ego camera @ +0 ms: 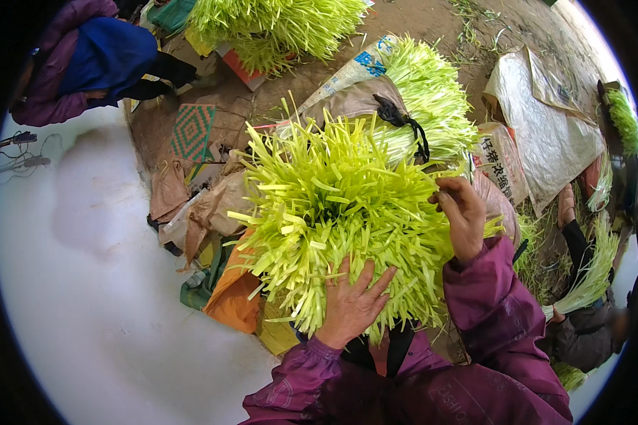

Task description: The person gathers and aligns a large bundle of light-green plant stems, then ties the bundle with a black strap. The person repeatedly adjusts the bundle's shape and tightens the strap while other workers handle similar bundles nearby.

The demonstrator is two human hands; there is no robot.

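A large bundle of yellow-green leafy stalks, resembling blanched chives [340, 202], spreads upright before me with its leaf tips facing up. My left hand [354, 304] lies with spread fingers on the near edge of the bundle, pressing the leaves without gripping them. At the bundle's right side, my right hand [461, 215] is raised with thumb and fingers curled together near a leaf tip; whether it pinches a leaf is hard to tell. Just beyond, a second bundle of pale stalks [430, 95] lies beside a brown cloth with a black tie [399, 114].
A white wall [74, 212] runs along the left. Another heap of leaves [276, 26] stands at the top. Woven sacks [547, 117] lie at the right, and a patterned mat [192, 132] at the left. One person [103, 58] is at upper left, another [585, 334] at lower right holding stalks.
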